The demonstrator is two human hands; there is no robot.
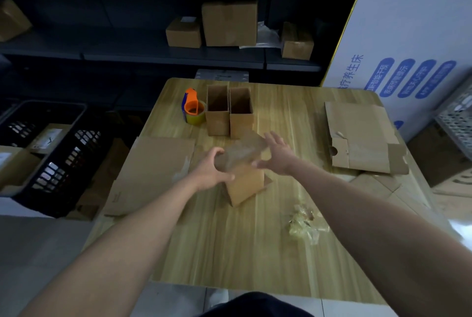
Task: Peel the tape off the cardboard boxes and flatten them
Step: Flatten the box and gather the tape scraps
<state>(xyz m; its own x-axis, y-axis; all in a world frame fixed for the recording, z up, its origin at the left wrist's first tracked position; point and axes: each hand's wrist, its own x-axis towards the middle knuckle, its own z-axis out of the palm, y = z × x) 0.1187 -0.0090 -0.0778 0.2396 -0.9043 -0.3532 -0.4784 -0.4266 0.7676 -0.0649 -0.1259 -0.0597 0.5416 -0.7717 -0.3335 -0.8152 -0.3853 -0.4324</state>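
Note:
A small brown cardboard box (246, 178) stands tilted on the wooden table (229, 252) at its middle. My left hand (212, 169) grips the box's upper left end, fingers curled round it. My right hand (277, 154) rests against the box's upper right side with its fingers spread and straight. Two open empty boxes (228, 112) stand upright side by side behind it. A flattened cardboard sheet (150, 173) lies at the table's left edge, and another flattened box (362, 137) lies at the right. A crumpled wad of peeled tape (305, 224) lies at the front right.
An orange tape dispenser (194, 109) stands left of the two open boxes. A black crate (51, 153) with cardboard sits on the floor at left. Dark shelves behind hold several closed boxes (229, 24). A large white printed carton (413, 35) leans at right.

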